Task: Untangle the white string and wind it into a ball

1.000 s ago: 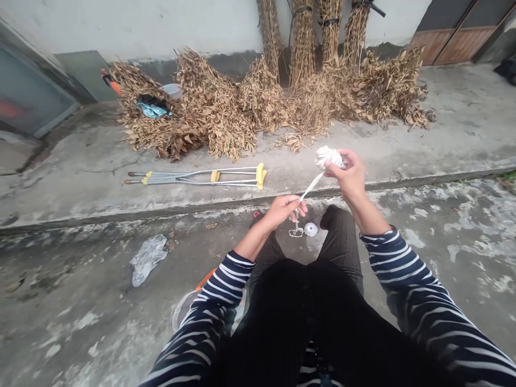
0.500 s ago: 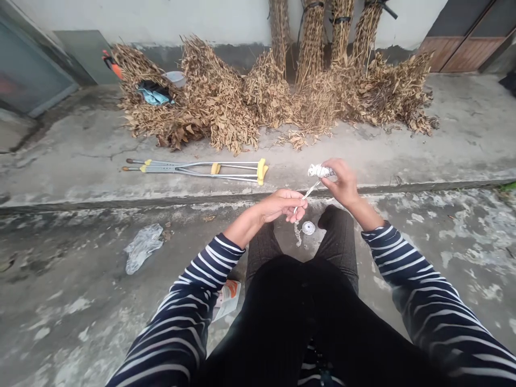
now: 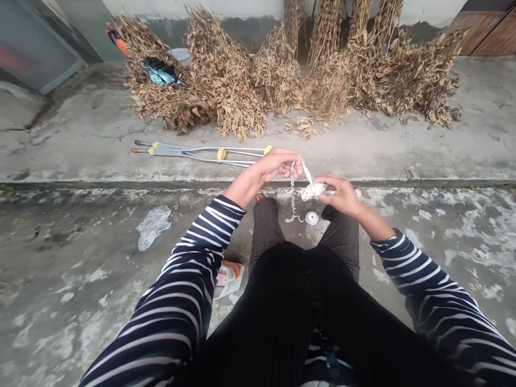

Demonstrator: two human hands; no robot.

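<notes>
My left hand [image 3: 279, 163] pinches a white cord [image 3: 307, 171] between thumb and fingers, level with the step's edge. From there the cord slants down to a wound white bundle [image 3: 310, 191], which my right hand [image 3: 341, 194] grips at its right end. Below my left fingers hangs a crinkled, twisted length of the cord [image 3: 293, 200]. It runs down toward a round white roll [image 3: 312, 218] between my legs. Whether that roll rests on the ground is hard to tell.
A pair of crutches [image 3: 177, 152] lies on the concrete step [image 3: 97, 161] ahead. Dried plant bundles [image 3: 234, 91] line the wall behind. A clear plastic bag [image 3: 153, 228] is on the ground at left, and a box or packet [image 3: 229, 278] sits beside my left leg.
My left hand has risen, and my right hand has come down with the wound bundle. The cord between them now slopes the other way. The whole view has tilted downward.
</notes>
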